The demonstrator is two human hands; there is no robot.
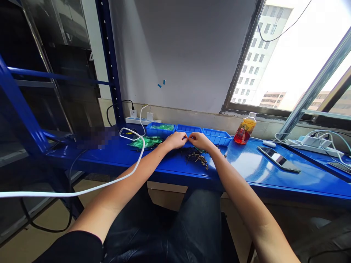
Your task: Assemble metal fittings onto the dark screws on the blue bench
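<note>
My left hand (176, 140) and my right hand (200, 141) meet fingertip to fingertip just above the table, in front of the blue bins. The fingers of both are pinched closed; whatever is between them is too small to make out. Just below my right hand lies a loose pile of small dark and brass-coloured metal parts (197, 157) that look like screws. Green plastic bags (148, 141) lie left of my left hand. Behind my hands stand a left bin (153, 132) with green plastic in it, a middle bin (189, 128) and a right bin (218, 136).
A bottle of red drink (244, 130) stands right of the bins. Farther right lie a phone (278, 159) and a power strip (307, 144) with cables. A white cable (120, 179) crosses above my left forearm. Another power strip (131, 120) sits by the wall.
</note>
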